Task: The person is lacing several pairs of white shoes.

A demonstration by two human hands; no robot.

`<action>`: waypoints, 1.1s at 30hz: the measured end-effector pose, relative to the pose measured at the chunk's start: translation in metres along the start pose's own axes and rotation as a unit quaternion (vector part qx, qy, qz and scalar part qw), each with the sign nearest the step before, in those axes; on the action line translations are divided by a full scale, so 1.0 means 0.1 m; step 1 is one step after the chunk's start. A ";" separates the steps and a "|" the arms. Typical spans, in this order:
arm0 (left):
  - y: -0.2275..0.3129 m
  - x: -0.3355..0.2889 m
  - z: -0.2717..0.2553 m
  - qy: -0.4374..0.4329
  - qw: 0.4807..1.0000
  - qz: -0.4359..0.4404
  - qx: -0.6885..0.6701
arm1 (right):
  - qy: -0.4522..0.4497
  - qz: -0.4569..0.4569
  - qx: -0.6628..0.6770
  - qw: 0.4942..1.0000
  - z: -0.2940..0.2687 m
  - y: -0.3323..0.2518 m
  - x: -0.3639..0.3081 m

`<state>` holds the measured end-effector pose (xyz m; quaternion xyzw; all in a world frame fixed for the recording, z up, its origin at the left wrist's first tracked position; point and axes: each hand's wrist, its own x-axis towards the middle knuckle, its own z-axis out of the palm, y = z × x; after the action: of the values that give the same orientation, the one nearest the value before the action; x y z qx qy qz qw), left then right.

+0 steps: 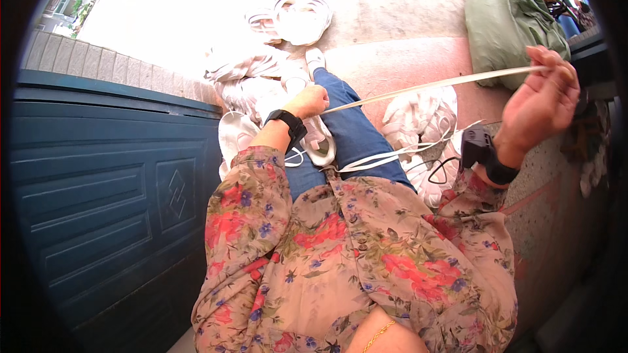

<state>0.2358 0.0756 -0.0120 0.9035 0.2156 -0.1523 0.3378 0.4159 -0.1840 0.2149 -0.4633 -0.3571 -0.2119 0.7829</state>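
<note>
**Strip pulled taut between two hands**

A flat, pale strip [432,84] runs straight across the denim knee; left hand [307,101] clenched on its low end; right hand [540,108] raised, fingers curled, pinching the far end; loose white coils [422,121] heaped on the floor [392,13].

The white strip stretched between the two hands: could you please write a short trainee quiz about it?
1. True or false: the white strip runs taut between the left hand and the right hand.
2. Which hand is raised higher? A left, B right.
3. Fill in: the left hand rests above a leg in blue ____.

Key: 1 true; 2 B; 3 jeans.
</note>
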 end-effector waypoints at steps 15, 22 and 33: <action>-0.43 -0.81 0.01 0.245 0.969 0.035 -0.029 | -0.258 0.573 -0.067 0.775 0.46 0.67 -1.26; -0.40 -0.93 0.08 0.330 0.934 0.051 0.124 | -0.522 0.470 -0.077 0.708 0.84 0.93 -2.60; -0.34 -1.11 0.24 0.326 0.944 -0.039 0.033 | -0.595 0.202 -0.243 0.739 1.12 0.89 -2.73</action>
<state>0.1203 0.0501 -0.0013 0.9051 0.3439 0.1302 0.2133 0.2556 -0.0424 -0.0070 -0.7311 -0.5844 0.1908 0.2959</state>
